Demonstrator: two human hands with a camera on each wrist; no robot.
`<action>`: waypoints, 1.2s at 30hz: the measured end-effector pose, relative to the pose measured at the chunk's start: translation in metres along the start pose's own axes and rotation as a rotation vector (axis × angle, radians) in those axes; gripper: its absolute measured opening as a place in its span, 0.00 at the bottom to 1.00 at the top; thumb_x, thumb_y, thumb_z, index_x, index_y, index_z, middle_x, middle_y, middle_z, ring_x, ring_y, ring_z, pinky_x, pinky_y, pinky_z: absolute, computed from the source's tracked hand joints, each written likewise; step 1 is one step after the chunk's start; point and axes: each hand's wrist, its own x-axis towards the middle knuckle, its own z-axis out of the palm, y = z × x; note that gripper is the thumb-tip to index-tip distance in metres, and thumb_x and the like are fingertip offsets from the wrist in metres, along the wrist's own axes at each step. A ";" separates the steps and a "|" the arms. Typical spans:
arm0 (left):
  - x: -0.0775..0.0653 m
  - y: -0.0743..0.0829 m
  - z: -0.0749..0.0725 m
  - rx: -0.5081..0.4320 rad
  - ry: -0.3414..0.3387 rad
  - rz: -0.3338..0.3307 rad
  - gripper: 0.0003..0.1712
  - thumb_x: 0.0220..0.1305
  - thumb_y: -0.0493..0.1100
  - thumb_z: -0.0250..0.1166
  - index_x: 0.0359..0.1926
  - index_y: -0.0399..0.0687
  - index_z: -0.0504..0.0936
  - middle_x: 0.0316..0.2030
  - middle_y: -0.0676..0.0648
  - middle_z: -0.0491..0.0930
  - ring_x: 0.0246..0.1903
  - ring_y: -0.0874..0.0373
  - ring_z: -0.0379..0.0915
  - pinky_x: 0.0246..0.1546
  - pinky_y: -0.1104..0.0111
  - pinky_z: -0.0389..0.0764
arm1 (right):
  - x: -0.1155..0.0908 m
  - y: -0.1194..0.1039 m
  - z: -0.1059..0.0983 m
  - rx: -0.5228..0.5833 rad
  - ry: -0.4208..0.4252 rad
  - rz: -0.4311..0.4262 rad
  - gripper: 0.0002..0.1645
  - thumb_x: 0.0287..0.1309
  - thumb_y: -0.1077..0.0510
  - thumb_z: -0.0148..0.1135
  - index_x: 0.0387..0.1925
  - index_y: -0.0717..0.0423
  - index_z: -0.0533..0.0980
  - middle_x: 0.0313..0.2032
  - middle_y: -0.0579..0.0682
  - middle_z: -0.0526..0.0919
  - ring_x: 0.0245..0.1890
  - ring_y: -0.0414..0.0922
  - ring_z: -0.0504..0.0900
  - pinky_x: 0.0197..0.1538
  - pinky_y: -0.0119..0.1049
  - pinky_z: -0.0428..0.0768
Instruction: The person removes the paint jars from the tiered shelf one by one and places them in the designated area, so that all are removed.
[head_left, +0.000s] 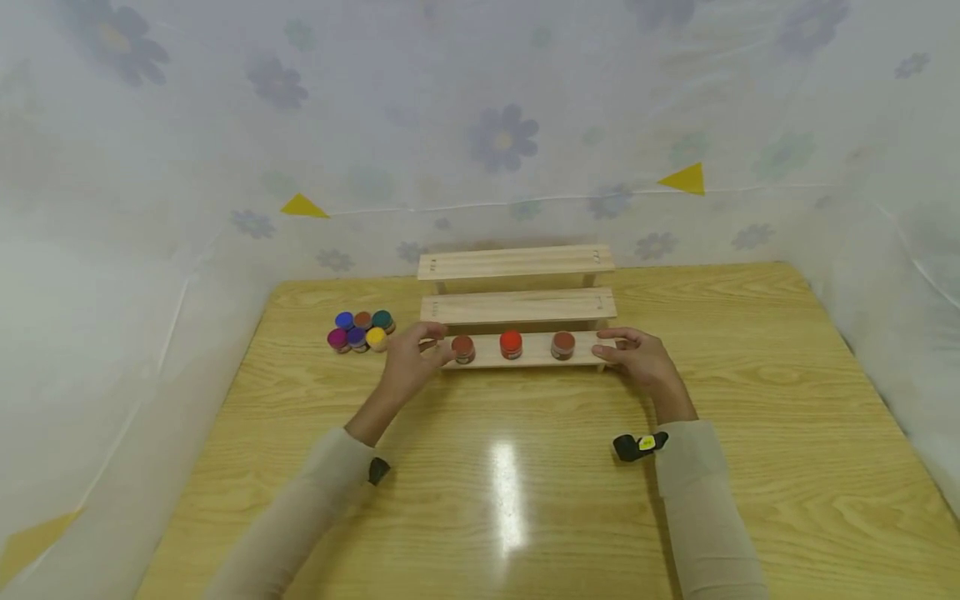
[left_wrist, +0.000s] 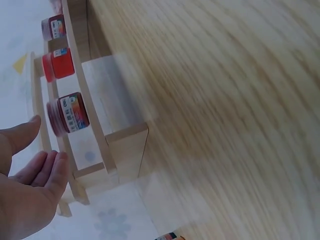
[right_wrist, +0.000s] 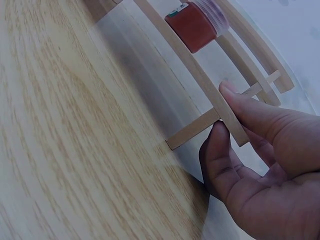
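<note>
Your two hands frame the wooden rack (head_left: pixel 517 308) standing at the middle of the table's (head_left: pixel 750 400) far edge, its three steps rising toward the flowered sheet (head_left: pixel 502 137) behind. Your right hand (head_left: pixel 637 358) grips the right end of the lowest step, thumb beneath and fingers (right_wrist: pixel 250 107) over the slat. Your left hand (head_left: pixel 408 362) sits at the left end of that step, fingers (left_wrist: pixel 47 167) straight and relaxed, just beside the rack's end; you cannot tell whether they touch it. Three jars stand in a row on the lowest step: a brown-lidded jar (head_left: pixel 463 348) nearest your left hand, a red-lidded jar (head_left: pixel 511 343) in the middle, and a second brown-lidded jar (head_left: pixel 563 344) toward your right. A cluster of small paint jars (head_left: pixel 361 331) sits on the table left of the rack, near the far-left corner, just beyond your left hand.
</note>
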 end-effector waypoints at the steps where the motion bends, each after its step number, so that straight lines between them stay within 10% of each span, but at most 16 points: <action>1: 0.000 0.000 0.001 0.008 -0.009 -0.015 0.23 0.56 0.39 0.70 0.52 0.35 0.77 0.50 0.37 0.78 0.53 0.45 0.74 0.57 0.56 0.79 | 0.000 0.000 0.000 -0.003 -0.002 0.000 0.35 0.50 0.42 0.69 0.58 0.53 0.73 0.32 0.40 0.74 0.33 0.41 0.72 0.38 0.31 0.75; 36: 0.000 0.000 0.011 0.031 -0.032 -0.091 0.20 0.57 0.39 0.68 0.51 0.39 0.76 0.47 0.40 0.78 0.50 0.49 0.77 0.51 0.63 0.83 | 0.000 0.001 -0.002 0.030 -0.008 -0.026 0.31 0.53 0.46 0.69 0.57 0.53 0.75 0.26 0.39 0.75 0.30 0.40 0.75 0.34 0.32 0.77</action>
